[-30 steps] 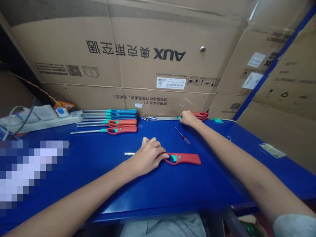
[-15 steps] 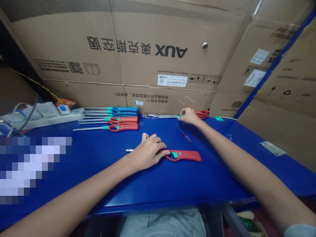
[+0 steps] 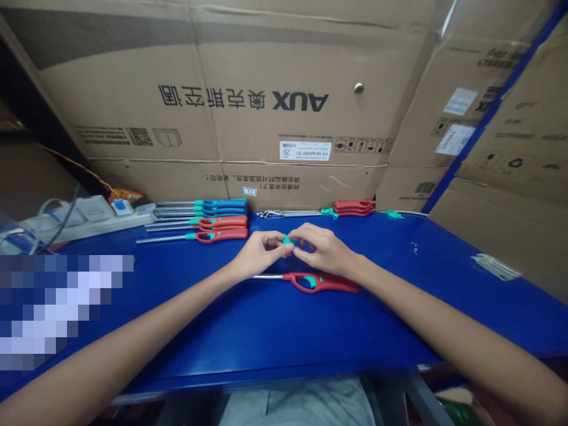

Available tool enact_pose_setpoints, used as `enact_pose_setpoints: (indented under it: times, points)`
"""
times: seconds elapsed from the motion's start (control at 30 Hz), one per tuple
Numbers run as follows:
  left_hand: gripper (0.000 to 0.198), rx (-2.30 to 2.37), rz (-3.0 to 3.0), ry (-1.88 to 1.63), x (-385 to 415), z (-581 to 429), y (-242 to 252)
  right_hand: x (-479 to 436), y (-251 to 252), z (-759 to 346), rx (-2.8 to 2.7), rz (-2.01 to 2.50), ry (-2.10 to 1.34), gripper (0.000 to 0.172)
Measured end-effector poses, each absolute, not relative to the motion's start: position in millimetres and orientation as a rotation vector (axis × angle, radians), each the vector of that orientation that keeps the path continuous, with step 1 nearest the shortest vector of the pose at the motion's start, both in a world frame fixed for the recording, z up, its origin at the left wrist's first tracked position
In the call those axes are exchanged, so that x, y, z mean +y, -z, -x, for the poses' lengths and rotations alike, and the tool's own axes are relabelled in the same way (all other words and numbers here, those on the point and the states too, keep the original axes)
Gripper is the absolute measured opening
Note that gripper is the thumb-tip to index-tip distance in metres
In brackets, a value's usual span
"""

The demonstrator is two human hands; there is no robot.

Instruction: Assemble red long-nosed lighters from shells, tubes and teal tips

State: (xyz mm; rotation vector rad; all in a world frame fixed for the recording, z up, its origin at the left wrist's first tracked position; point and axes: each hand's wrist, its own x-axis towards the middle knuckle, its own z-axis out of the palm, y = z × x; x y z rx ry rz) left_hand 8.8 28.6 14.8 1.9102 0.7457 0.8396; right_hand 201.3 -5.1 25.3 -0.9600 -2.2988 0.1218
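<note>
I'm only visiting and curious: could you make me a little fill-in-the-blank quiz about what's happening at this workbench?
The left hand and right hand together pinch a small ___ piece. Close by them, a long lighter with a ___ handle lies on the table. The cardboard box behind bears the upside-down letters ___.
Missing words: teal; red; AUX.
</note>
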Motion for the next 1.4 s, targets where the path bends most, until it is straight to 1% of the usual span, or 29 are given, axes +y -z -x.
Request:
enact_pose_setpoints:
  times: [0.1,0.13,0.23,0.33,0.37,0.43,0.5,0.6,0.73,0.83,0.9,0.97,1.03,1.13,1.2,1.3,1.4]
  points:
    - [0.033,0.833,-2.007,-0.857,20,-8,-10,-9,-42,-218,-2.356,1.052,-0.095,0.026]
    - [0.030,0.858,-2.088,-0.848,16,-7,-9,-11,-51,-231,-2.297,1.155,-0.064,0.024]
    - [0.020,0.842,-2.460,-0.785,1,-7,-11,-17,-72,-286,-2.084,1.610,0.089,0.019]
    - [0.020,0.772,-2.816,-0.757,-3,-5,-13,-25,-75,-352,-1.906,2.154,0.204,0.017]
    - [0.022,0.801,-2.862,-0.789,0,-4,-13,-29,-72,-372,-1.815,2.290,0.198,0.017]
    - [0.026,0.941,-2.874,-0.808,13,1,-10,-36,-62,-402,-1.690,2.476,0.075,0.014]
    - [0.030,1.062,-2.822,-0.700,31,6,-4,-42,-51,-419,-1.679,2.513,-0.003,0.010]
    - [0.034,1.230,-2.705,-0.567,51,10,0,-47,-38,-426,-1.692,2.516,-0.096,0.012]
    - [0.045,1.457,-2.765,-0.522,46,5,-7,-45,-30,-427,-1.703,2.514,-0.137,0.010]
    - [0.045,1.267,-2.889,-0.655,23,-3,-14,-42,-26,-427,-1.691,2.539,-0.150,0.010]
    - [0.045,0.979,-2.915,-0.587,6,-9,-14,-41,-23,-427,-1.674,2.567,-0.147,0.010]
    - [0.050,0.749,-2.940,-0.495,-9,-14,-11,-40,-22,-425,-1.657,2.591,-0.142,0.008]
    - [0.046,0.638,-2.954,-0.447,-17,-19,-6,-38,-21,-423,-1.634,2.614,-0.140,0.008]
    - [0.034,0.629,-2.971,-0.430,-19,-21,-3,-35,-21,-421,-1.590,2.648,-0.140,0.015]
    - [0.033,0.646,-3.014,-0.406,-17,-19,-5,-33,-21,-421,-1.576,2.650,-0.142,0.017]
    - [0.035,0.656,-3.053,-0.413,-15,-11,-11,-30,-21,-421,-1.579,2.627,-0.143,0.016]
    - [0.030,0.696,-3.052,-0.417,-10,-6,-11,-30,-22,-421,-1.579,2.609,-0.157,0.016]
